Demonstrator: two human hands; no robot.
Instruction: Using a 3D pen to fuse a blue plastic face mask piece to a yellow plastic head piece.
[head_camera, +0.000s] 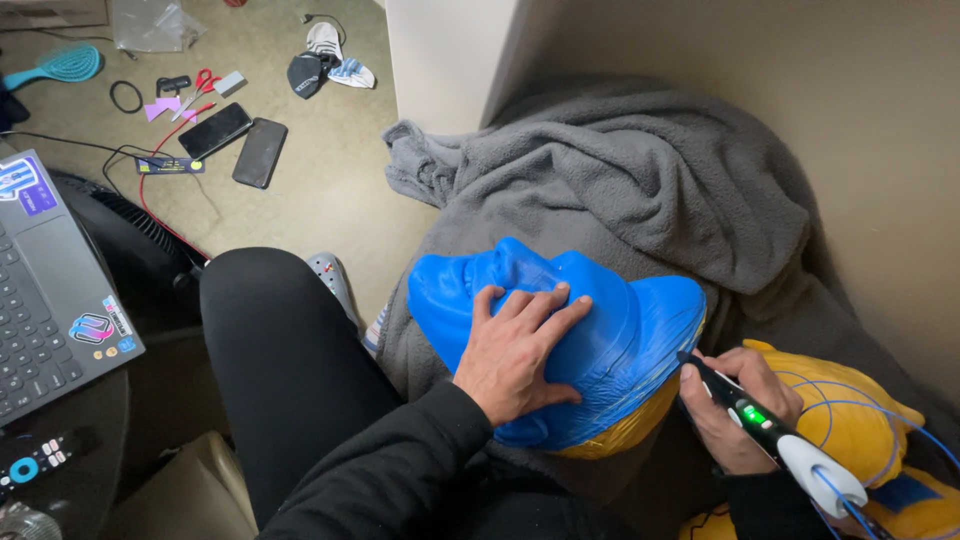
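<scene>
A blue plastic mask-like shell (610, 330) lies over a yellow form on a grey blanket (640, 190). My left hand (515, 350) rests flat on the blue shell, fingers spread, pressing it down. My right hand (735, 405) grips a black and white pen-shaped tool (770, 430) with a green light, its tip touching the shell's right edge. Thin blue filament (850, 405) runs from the tool's back end across a yellow plush toy (860, 420).
My black-clad leg (280, 360) is at the centre left. A laptop (50, 290) and a remote (40, 462) sit at the left. Two phones (240, 140), scissors (195, 90), a hairbrush (60, 65) and cables lie on the floor. A wall (850, 100) is at the right.
</scene>
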